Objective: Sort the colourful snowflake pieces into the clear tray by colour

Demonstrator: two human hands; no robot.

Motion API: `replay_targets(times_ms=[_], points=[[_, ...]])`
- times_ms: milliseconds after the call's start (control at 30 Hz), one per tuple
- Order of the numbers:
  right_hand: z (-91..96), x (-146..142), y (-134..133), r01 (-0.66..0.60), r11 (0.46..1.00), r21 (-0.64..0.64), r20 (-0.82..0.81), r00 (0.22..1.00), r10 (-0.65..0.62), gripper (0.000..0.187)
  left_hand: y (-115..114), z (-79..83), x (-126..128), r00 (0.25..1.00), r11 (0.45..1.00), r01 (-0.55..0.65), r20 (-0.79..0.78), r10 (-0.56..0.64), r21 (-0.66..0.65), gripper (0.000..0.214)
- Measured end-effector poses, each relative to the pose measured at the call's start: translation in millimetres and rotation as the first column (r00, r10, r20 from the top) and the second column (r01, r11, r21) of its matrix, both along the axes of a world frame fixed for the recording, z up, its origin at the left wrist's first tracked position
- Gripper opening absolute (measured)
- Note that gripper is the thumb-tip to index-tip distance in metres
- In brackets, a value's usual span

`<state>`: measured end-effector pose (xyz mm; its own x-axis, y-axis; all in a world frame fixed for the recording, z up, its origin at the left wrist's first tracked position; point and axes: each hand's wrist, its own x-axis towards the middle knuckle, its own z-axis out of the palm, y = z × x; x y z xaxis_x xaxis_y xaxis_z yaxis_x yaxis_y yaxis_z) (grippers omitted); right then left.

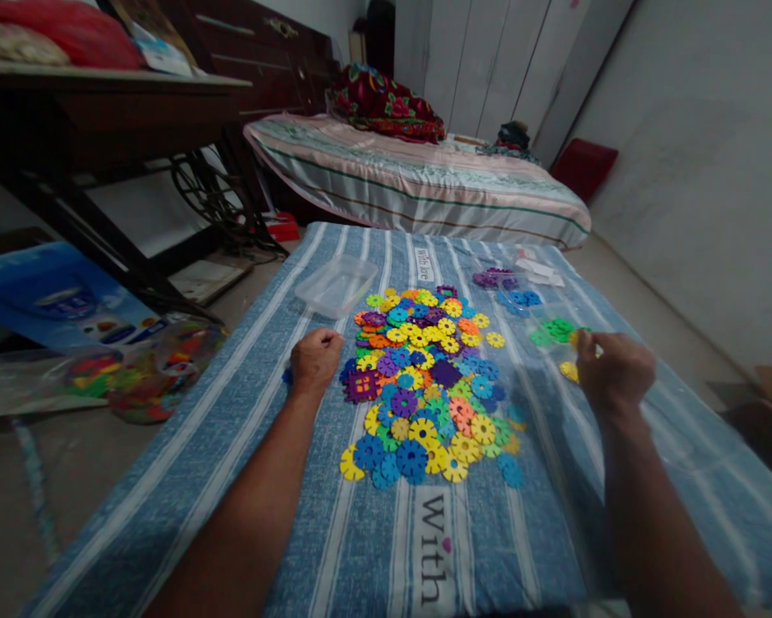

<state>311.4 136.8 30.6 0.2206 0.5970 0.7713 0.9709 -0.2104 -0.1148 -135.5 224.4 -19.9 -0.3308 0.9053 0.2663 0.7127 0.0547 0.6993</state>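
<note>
So in the head view, the big mixed pile of flower-shaped pieces (pixel 422 369) is sprawling down the middle of a blue striped cloth (pixel 231 429) — yellow, blue, purple, orange and green all tangled together. Over on the right, a purple group (pixel 494 277), a blue group (pixel 519 299) and a green group (pixel 553 331) are lying apart, with a yellow piece (pixel 568 371) just beside the right hand (pixel 588 348). By my reckoning it's looking early: those groups are small, and most pieces are sitting in the mix.

The right hand is pinching narrow, with yellow showing at its fingertips, but I can't tell if it's gripping that bit. The left hand (pixel 335 341) is curling closed by the pile's left edge, no piece showing in it.

A see-through tray (pixel 337 287) is resting beyond the left hand, and white packaging (pixel 540 270) is crowding the purple group. The right forearm is hiding part of the cloth — beyond that, a bed (pixel 424 189) is filling the background.
</note>
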Motion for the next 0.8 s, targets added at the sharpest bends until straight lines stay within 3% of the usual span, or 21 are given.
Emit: replay_targets(times_ms=[100, 167, 233, 367, 433, 500, 700, 800], points=[[-0.7, 6, -7, 0.041, 0.999, 0.027, -0.018, 0.999, -0.040, 0.030, 1, -0.4, 0, 1.000, 1.000, -0.005, 0.002, 0.005, 0.006, 0.023], [-6.1, -15, -8, -0.097, 0.995, 0.008, -0.065, 0.993, 0.097, 0.030, 1, -0.2, -1, 1.000, 1.000, -0.005, 0.002, 0.005, 0.008, 0.022], [-13.6, -48, -8, -0.320, 0.947, -0.027, -0.155, 0.937, 0.313, 0.028, 1, 0.4, -1, 1.000, 1.000, -0.002, 0.002, 0.002, 0.005, 0.022], [-23.9, -120, -4, -0.692, 0.700, -0.178, -0.306, 0.715, 0.629, 0.023, 0, 1.8, 0, 1.000, 1.000, 0.005, -0.015, -0.005, -0.003, 0.021], [-24.3, -149, -3, -0.776, 0.569, -0.271, -0.333, 0.631, 0.701, 0.020, 0, 2.2, -1, 1.000, 1.000, 0.003, -0.021, -0.003, -0.010, 0.021], [-23.5, -170, -1, -0.788, 0.499, -0.360, -0.331, 0.608, 0.722, 0.015, 0, 2.1, -1, 1.000, 1.000, 0.001, -0.025, -0.001, -0.017, 0.021], [-28.4, -197, 4, -0.684, 0.514, -0.518, -0.298, 0.707, 0.642, 0.020, 1, 0.1, 0, 1.000, 1.000, 0.001, -0.012, -0.002, -0.010, 0.023], [-31.9, -199, 5, -0.677, 0.500, -0.540, -0.310, 0.712, 0.630, 0.022, 0, -0.7, 0, 1.000, 1.000, 0.003, -0.005, -0.003, -0.013, 0.023]])
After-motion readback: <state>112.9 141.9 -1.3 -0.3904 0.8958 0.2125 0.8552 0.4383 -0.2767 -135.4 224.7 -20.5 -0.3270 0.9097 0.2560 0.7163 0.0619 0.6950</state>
